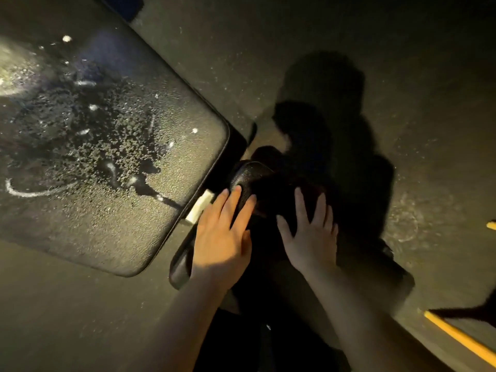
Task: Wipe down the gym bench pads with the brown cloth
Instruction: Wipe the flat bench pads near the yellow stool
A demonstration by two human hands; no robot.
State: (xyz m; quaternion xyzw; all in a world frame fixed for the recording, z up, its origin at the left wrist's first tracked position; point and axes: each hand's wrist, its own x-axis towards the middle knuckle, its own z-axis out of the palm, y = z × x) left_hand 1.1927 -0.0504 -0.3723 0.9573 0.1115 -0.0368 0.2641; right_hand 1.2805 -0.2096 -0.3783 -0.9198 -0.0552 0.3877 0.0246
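A large black bench pad fills the left, wet and speckled with white foam streaks. Beside its lower right corner lies a smaller black pad, mostly covered. The brown cloth looks very dark here and is draped over that small pad. My left hand lies flat with straight fingers on the small pad's left side, at the cloth's edge. My right hand presses on the cloth with fingers spread and straight. Much of the cloth and the small pad is lost in shadow.
A white bracket piece shows in the gap between the two pads. Dark speckled floor surrounds the bench, with a heavy shadow to the right. A yellow bar runs along the lower right corner.
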